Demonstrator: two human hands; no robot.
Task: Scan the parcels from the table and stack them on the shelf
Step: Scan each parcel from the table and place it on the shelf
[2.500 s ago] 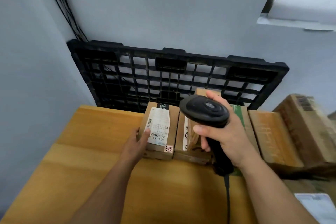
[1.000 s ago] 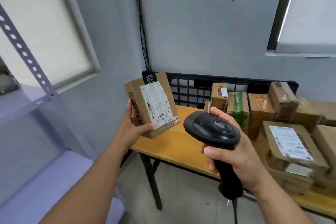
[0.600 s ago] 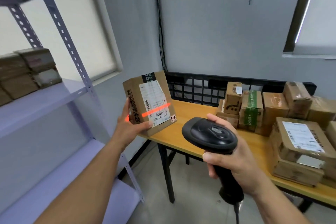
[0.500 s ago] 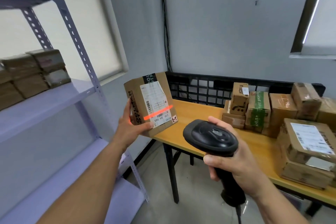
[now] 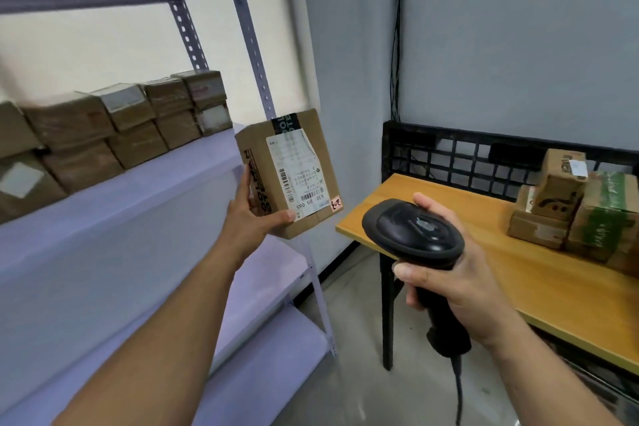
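Between the shelf (image 5: 155, 190) and the tabletop (image 5: 501, 259), the left hand (image 5: 247, 218) held a parcel (image 5: 294, 176) aloft, fingers wrapped round its lower corner, label facing out. At four o'clock from it, the right hand (image 5: 463, 287) gripped a black scanner (image 5: 411, 232), fingers curled round the handle. Stacked boxes (image 5: 138, 124) sat on the shelf at nine o'clock.

Parcel storeroom: metal shelf (image 5: 145, 180) (stacked cartons (image 5: 114, 128)), table (image 5: 511, 252) parcels (image 5: 570, 211).
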